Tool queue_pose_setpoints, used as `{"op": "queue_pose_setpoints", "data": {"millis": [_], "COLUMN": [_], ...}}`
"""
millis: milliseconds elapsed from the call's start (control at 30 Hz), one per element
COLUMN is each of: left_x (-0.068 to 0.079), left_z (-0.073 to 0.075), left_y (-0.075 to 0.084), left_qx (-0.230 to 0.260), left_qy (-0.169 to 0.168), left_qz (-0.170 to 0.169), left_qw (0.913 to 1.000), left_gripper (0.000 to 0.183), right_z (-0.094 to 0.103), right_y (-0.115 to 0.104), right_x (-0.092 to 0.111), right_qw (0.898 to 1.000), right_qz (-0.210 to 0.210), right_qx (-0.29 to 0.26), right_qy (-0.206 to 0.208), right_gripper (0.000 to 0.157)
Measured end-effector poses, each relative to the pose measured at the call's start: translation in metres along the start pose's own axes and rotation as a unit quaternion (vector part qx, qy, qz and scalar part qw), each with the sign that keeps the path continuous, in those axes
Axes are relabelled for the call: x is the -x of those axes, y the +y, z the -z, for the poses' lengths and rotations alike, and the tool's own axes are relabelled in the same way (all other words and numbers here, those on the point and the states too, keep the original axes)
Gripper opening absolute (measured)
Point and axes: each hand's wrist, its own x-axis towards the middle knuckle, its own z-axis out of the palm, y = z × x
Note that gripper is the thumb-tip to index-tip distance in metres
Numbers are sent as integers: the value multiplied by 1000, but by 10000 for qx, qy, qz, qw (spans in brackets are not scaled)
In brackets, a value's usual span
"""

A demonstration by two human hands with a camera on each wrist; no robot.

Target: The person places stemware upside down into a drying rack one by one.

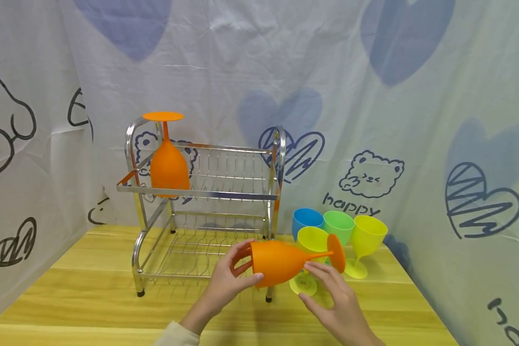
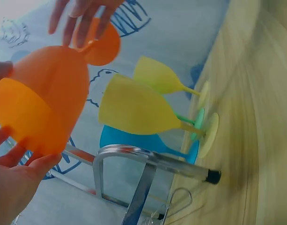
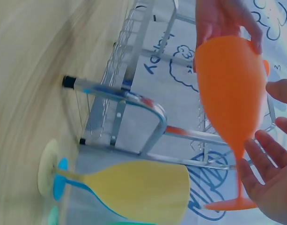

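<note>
An orange plastic goblet (image 1: 277, 263) lies sideways in the air before the rack, its mouth toward the left and its foot toward the right. My left hand (image 1: 229, 276) grips the bowl at the rim, thumb in front and fingers round the far side. At the other end my right hand (image 1: 339, 302) touches the goblet where bowl meets stem with outstretched fingers, its thumb apart from it. In the right wrist view those fingers (image 3: 262, 154) lie along the stem. A second orange goblet (image 1: 169, 166) stands upside down on the rack's upper tier, at the left.
A two-tier metal dish rack (image 1: 207, 194) stands on the wooden table (image 1: 69, 288). To its right are upright goblets: blue (image 1: 307, 218), green (image 1: 339, 222), a front yellow one (image 1: 303, 284) and another yellow one (image 1: 369, 235). Patterned cloth (image 1: 225, 57) hangs behind and at both sides.
</note>
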Motion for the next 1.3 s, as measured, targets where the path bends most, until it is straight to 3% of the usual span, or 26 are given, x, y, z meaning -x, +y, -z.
{"op": "queue_pose_setpoints", "data": {"millis": [100,167,233,300,367,467,500,600,767,867,1100,1300], "left_x": [0,1,2,3,4,6,7,8,9,10,9,9], "left_z": [1,1,0,-2,-5,-10,-12,-16,-20,-21,-24,-21], "left_y": [2,2,3,5,6,9,9,10,10,9,6,6], "left_qx": [496,738,961,1158,1359,1616,1676,1764,1825,1848,1917,1832], "left_qy": [161,214,234,225,215,126,92,15,60,148,179,-72], "left_qz": [51,93,157,198,247,222,202,124,132,235,220,359], "left_qw": [9986,9970,9950,9928,9902,9865,9856,9842,9831,9824,9810,9824], "left_gripper": [65,65,65,65,65,66,67,68,67,66,66,70], "right_z": [-1,-1,0,1,2,1,0,-4,-10,-13,-19,-21], "right_y": [-4,-6,-8,-8,-7,-6,-6,-7,-9,-11,-13,-12], "right_x": [-2,-5,-10,-15,-19,-23,-24,-24,-23,-23,-24,-22], "right_qw": [9959,9782,9398,8841,8291,7602,7456,7225,7035,7007,7179,7269], "right_qz": [-789,-1779,-2819,-3595,-4002,-4128,-4121,-3977,-3468,-3304,-3427,-3343], "right_qx": [-438,-1072,-1930,-2985,-3901,-5016,-5237,-5655,-6200,-6318,-6043,-5973], "right_qy": [98,36,-51,-98,-140,-91,-65,65,210,245,448,562], "right_gripper": [56,48,44,47,50,49,47,38,33,34,42,39]}}
